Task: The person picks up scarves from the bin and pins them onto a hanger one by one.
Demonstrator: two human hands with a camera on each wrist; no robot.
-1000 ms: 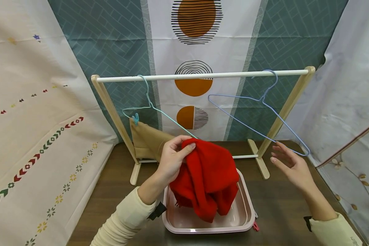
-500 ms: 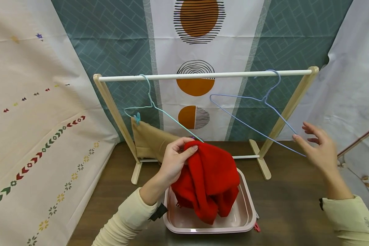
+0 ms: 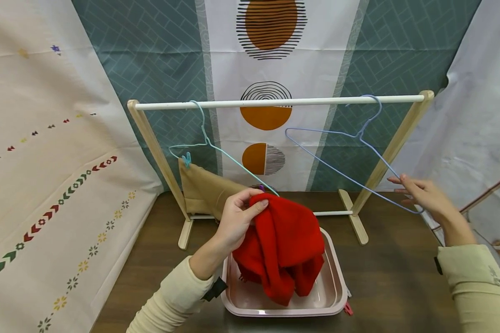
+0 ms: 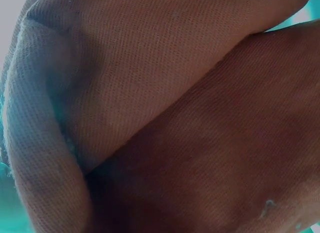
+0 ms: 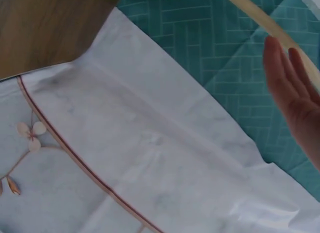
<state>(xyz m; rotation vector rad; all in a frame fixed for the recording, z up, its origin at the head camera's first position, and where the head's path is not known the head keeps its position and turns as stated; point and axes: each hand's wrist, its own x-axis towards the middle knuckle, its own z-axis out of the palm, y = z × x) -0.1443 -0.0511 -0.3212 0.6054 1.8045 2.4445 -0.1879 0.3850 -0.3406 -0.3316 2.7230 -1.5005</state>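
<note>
My left hand pinches the bunched top of a red scarf between thumb and fingers; a bit of fringe shows at its lower left. The scarf hangs over a pale pink basin. In the left wrist view its folded fabric fills the picture, and the hand is out of sight. My right hand is at the right end of a blue-purple hanger, fingers mostly straight. Whether they touch the wire I cannot tell. Straight fingers of this hand show in the right wrist view, without the hanger.
A wooden rack with a white rail stands behind the basin. On its left hangs a mint-green hanger, with tan cloth held by a blue clothespin. A red clothespin lies right of the basin. Patterned curtains surround the table.
My right hand has moved from the hanger's lower bar out to the right, then slightly back left and down toward its right corner. The left hand holds the scarf almost still.
</note>
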